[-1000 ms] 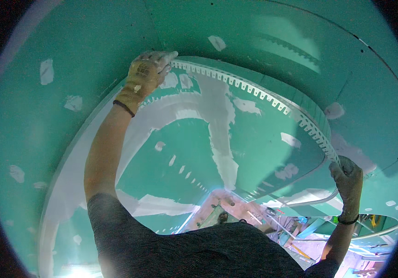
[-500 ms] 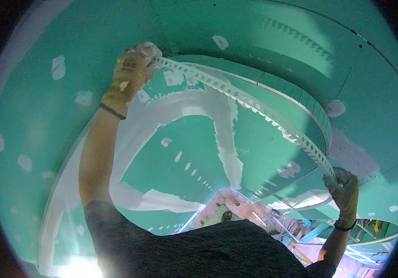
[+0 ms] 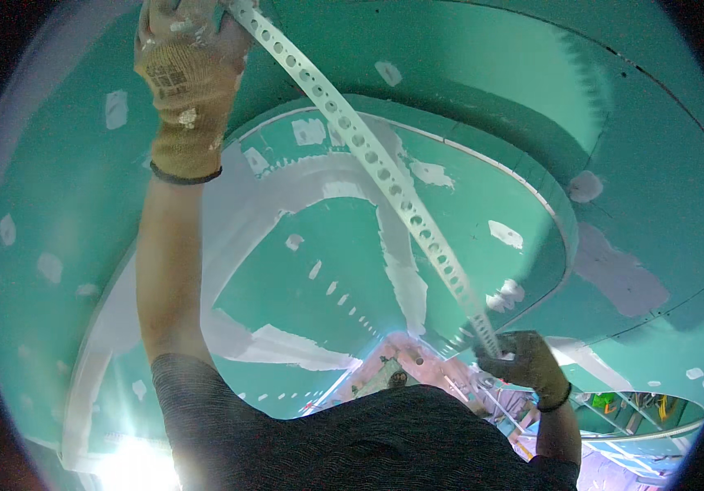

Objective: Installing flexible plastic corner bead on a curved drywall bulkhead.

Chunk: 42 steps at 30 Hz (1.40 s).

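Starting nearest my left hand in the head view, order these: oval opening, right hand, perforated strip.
1. Perforated strip, upper end in the left hand.
2. Right hand, lower right, at the strip's other end.
3. Oval opening, beyond the right hand, farther right.

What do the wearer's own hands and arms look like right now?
The left hand wears a yellowish knit glove with white smears, a dark printed mark on its back and a dark cuff. The right hand wears a darker-looking glove, also dark-cuffed. Short dark grey shirt sleeves leave the forearms bare.
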### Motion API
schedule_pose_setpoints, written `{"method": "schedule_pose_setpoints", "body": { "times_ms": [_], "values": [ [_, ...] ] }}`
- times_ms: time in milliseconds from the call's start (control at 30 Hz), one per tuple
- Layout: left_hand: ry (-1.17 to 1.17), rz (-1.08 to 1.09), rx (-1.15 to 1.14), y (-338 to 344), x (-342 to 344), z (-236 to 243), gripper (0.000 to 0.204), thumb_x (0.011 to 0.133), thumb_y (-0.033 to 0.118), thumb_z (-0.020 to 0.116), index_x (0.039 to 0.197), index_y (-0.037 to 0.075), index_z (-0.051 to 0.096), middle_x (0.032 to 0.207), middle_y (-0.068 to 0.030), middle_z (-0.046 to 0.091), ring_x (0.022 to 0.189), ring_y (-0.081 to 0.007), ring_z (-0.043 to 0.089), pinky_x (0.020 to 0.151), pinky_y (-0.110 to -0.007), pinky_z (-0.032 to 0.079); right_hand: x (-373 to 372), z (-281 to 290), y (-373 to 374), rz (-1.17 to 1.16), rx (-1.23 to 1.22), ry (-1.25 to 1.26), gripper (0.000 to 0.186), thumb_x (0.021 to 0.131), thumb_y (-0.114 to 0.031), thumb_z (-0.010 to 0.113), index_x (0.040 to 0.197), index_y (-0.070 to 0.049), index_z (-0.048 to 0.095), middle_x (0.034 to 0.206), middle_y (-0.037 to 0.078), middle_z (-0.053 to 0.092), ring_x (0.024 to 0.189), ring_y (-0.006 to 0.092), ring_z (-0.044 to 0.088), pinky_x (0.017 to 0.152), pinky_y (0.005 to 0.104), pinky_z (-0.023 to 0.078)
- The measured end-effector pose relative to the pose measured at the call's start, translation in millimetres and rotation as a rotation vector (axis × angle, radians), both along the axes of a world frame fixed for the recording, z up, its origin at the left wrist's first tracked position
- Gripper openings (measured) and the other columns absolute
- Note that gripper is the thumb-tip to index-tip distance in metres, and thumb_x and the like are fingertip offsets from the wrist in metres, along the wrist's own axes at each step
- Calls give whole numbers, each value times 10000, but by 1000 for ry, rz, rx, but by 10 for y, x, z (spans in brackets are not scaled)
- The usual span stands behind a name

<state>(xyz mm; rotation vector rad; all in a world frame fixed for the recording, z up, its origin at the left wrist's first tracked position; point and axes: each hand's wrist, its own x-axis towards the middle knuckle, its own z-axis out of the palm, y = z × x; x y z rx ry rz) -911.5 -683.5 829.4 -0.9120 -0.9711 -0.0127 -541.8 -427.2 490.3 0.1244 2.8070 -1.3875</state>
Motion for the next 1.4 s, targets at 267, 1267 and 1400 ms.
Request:
{"method": "schedule_pose_setpoints", "body": {
  "times_ms": [267, 1267, 1400],
  "values": [
    [-449, -1231, -92, 767, 606, -49, 294, 899, 186, 763, 1180, 106, 731, 1317, -163, 669, 1225, -365, 658, 1024, -479, 565, -411, -669, -473, 58, 61, 57, 463, 936, -514, 691, 1194, -137, 765, 1030, 151, 776, 931, 323, 757, 879, 448, 585],
    [-2041, -592, -885, 168, 1361, -5452, 1075, 762, 538, 881, 1573, 23, 398, 1589, -224, 455, 1471, -365, 446, 1236, -433, 362, 121, -84, -564, -351, 695, 455, 155, 799, -172, 729, 952, -175, 704, 1173, 19, 754, 1071, 225, 719, 818, 352, 601],
    [-2111, -510, -784, 548, 1456, -5694, 1000, 787, 479, 875, 1549, 14, 424, 1519, -230, 533, 1401, -372, 522, 1175, -449, 430, 158, 376, -575, -380, 786, 442, 133, 778, -111, 739, 903, -151, 717, 1182, 2, 767, 1079, 180, 727, 859, 323, 600]
  ]
}}
